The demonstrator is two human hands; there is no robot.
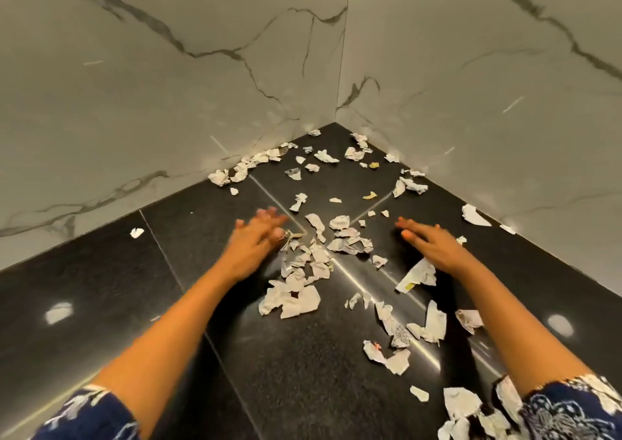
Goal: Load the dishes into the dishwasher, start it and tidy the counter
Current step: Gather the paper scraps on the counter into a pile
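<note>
Torn, crumpled white paper scraps [304,303], some printed, lie scattered across a glossy black stone surface [101,288], thickest at its middle and along the corner. The blurred left hand [250,244] and the right hand [430,241] reach over them, each grip wide, fingers straight, holding nothing. White, grey-veined marble walls [168,86] meet behind.

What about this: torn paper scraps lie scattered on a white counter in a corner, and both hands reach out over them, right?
No: the head view shows a black counter, not white. The torn paper scraps do lie scattered on it in the corner, and the left hand and right hand reach out over them.
</note>
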